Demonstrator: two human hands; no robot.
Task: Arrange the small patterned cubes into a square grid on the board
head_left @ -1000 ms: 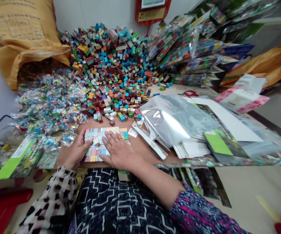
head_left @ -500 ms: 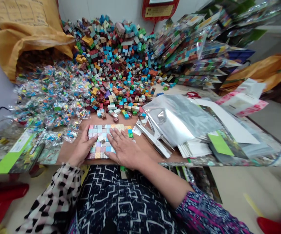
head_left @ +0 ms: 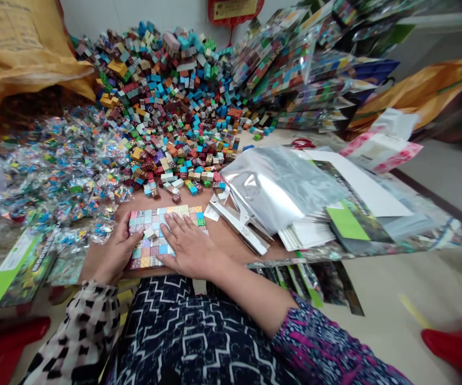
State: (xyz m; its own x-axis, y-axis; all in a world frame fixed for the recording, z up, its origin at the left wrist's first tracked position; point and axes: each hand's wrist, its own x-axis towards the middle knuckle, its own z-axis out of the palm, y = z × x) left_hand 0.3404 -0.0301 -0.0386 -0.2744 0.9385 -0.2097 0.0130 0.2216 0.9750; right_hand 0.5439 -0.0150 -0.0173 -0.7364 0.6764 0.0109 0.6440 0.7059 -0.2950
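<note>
On the brown work surface in front of me lies a flat grid of small patterned blocks (head_left: 148, 250) in pink, blue, white, yellow and green. Its right middle is covered by my right hand (head_left: 191, 246), which rests palm down with fingers stretched out. My left hand (head_left: 116, 250) sits against the left edge, its fingers along the side and its thumb apart, reaching over the top. A loose whitish block (head_left: 149, 233) lies tilted on the grid near that thumb. Just right of the grid is a metal stapler (head_left: 241, 224).
Behind the grid rises a heap of loose coloured blocks (head_left: 175, 101). Small clear packets (head_left: 62, 160) pile up at left, beside a yellow sack (head_left: 18, 48). Clear bags (head_left: 283, 182), red-handled scissors (head_left: 303, 143) and a tissue pack (head_left: 381, 147) lie at right. Filled packages (head_left: 295, 80) stack behind.
The view has turned slightly right, so the whole scene sits further left. Both hands keep nearly the same places on the block grid.
</note>
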